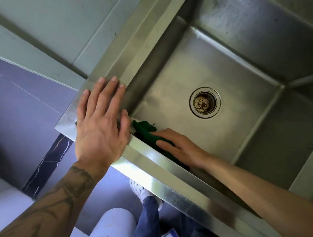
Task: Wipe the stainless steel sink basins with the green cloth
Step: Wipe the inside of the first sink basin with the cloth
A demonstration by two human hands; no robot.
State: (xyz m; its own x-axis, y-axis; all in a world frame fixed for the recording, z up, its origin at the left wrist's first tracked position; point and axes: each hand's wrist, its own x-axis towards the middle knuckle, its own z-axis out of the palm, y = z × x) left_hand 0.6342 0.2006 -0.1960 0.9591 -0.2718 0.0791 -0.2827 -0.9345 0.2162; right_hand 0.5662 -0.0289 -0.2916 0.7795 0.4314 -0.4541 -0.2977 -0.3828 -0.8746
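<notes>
Left hand [100, 119] spread flat on the sink rim [162, 181], likely bracing the lean, while right hand [179, 147], fingers fairly straight, presses the green cloth [145, 129] into the basin [236, 129] corner, near the drain [204, 102].

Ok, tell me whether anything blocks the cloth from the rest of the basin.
Nothing visible does. The right hand presses the cloth in a corner of the basin; the floor beyond is bare except the drain. The left hand rests on the rim, outside.

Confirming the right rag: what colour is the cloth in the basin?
The cloth is dark green; head view.
</notes>
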